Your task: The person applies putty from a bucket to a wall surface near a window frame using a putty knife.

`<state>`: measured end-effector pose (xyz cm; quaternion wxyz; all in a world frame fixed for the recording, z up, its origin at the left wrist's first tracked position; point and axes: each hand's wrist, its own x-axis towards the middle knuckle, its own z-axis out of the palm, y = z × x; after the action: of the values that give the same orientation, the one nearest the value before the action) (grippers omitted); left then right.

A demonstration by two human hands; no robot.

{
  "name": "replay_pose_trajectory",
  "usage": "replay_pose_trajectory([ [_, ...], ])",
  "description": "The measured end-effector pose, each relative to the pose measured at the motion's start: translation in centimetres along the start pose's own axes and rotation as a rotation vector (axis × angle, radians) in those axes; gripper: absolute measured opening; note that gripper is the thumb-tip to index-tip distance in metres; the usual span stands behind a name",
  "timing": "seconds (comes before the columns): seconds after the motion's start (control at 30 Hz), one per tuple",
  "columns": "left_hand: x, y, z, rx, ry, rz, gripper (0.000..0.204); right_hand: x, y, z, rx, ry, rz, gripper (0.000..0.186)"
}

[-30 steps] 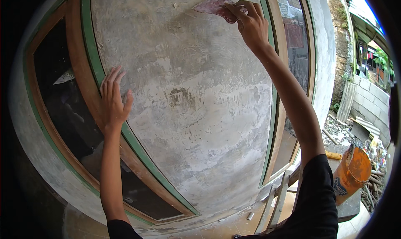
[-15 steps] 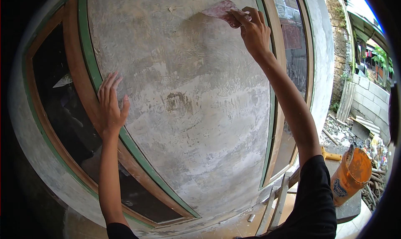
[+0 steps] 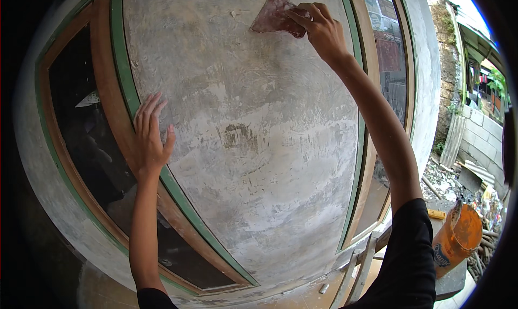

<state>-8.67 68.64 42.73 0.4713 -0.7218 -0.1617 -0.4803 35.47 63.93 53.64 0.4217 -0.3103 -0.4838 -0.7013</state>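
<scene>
Right hand (image 3: 325, 36) has its fingers pinched on the reddish scraper (image 3: 272, 16), above and slightly right of the wall's (image 3: 280, 185) dark patch (image 3: 238, 137); left hand (image 3: 152, 139), left of it, is loosely spread, empty. I'd keep the edge shallow, pressure even.

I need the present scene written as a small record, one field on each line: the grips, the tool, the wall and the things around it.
Right grip: holds scraper
Left grip: open, fingers spread over the wall's left edge; contact unclear
Scraper: flat, reddish, whitish smears; at upper wall
Wall: grey, patchy, whitish areas; dark mark near middle
Windows: one each side, brown frames, green trim
Bucket: orange, lower right
</scene>
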Motion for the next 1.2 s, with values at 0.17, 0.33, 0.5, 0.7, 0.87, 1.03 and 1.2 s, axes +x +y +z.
replay_pose_trajectory([
  [0.17,-0.3,-0.3,-0.3,-0.016,0.002,0.006,0.049,0.4,-0.1,-1.0,0.005,-0.215,0.015,0.040],
  [0.33,-0.2,-0.4,-0.5,-0.012,0.010,-0.005,0.050,-1.0,0.0,-2.6,0.056,-0.358,-0.007,0.036],
  [0.5,-0.4,-0.4,-0.1,-0.019,0.018,-0.018,0.049,-1.5,0.6,-5.8,0.077,-0.398,-0.071,0.028],
  [0.7,-0.2,-0.2,-0.1,-0.036,0.012,-0.019,0.048,0.1,1.4,-7.0,-0.121,-0.267,0.173,0.024],
  [0.87,-0.7,-0.7,-0.4,-0.026,0.017,-0.026,0.048,0.2,-2.8,-4.5,0.012,-0.380,0.246,0.018],
  [1.03,-0.3,-0.2,-0.5,-0.020,0.013,-0.039,0.047,4.3,-2.3,-6.1,0.167,-0.220,0.452,0.019],
  [1.2,-0.3,-0.3,-0.3,-0.038,0.015,-0.049,0.046,5.9,0.7,-2.9,0.145,-0.250,0.412,0.024],
])
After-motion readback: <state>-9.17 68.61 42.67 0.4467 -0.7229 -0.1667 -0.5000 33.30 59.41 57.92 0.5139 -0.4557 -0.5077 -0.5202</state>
